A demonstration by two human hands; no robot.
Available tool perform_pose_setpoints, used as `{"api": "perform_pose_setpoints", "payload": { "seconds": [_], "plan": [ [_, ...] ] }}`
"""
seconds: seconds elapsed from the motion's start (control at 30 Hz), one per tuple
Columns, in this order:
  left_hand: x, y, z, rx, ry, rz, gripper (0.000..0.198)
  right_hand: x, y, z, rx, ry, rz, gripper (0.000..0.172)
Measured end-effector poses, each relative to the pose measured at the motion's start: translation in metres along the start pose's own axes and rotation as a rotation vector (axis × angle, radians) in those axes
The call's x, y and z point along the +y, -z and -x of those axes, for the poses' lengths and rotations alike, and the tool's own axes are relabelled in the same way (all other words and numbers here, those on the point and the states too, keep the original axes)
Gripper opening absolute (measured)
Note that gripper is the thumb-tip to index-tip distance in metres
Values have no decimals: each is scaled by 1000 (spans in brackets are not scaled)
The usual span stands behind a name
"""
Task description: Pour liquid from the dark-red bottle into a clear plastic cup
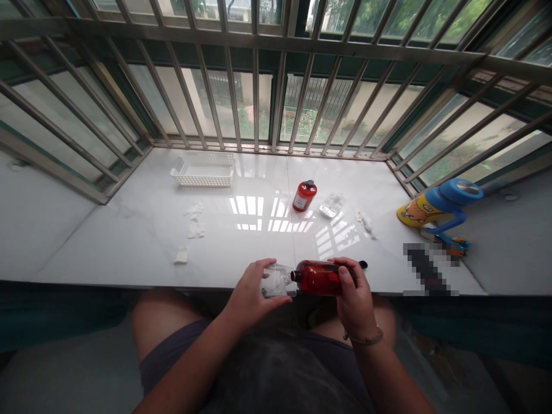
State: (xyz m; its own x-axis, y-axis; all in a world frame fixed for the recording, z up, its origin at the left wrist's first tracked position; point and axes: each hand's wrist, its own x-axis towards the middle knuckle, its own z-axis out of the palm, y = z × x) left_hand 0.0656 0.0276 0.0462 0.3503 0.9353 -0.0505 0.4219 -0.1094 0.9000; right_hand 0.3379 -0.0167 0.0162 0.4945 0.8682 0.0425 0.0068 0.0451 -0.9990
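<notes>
My left hand (253, 292) is closed around a clear glass bottle (276, 280), tipped so its neck faces right. In my right hand (354, 293) lies a red bottle (318, 278), held on its side with its dark neck close against the mouth of the clear one. Whether liquid passes between them I cannot make out. Both bottles are held at the front edge of the white counter (241, 241). A black cap (363, 264) shows just beyond my right fingers. Farther back stands a second red bottle (305, 196) with a black cap and a pale label.
A white perforated basket (202, 178) sits at the back left. Crumpled tissue pieces (196, 230) lie left, another tissue (366, 224) right. Beside the capped bottle is a clear plastic container (332, 205). A blue-and-yellow flask (431, 204) stands far right, near a blurred-out dark object (426, 270). Window bars (276, 98) close the back.
</notes>
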Motion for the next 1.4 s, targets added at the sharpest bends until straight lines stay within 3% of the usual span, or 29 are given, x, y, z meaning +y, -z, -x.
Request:
{"api": "perform_pose_setpoints", "payload": {
  "seconds": [1.4],
  "plan": [
    [1, 0, -1, 10, -14, -8, 83, -23, 6, 1, -31, 54, 178, 33]
  ]
}}
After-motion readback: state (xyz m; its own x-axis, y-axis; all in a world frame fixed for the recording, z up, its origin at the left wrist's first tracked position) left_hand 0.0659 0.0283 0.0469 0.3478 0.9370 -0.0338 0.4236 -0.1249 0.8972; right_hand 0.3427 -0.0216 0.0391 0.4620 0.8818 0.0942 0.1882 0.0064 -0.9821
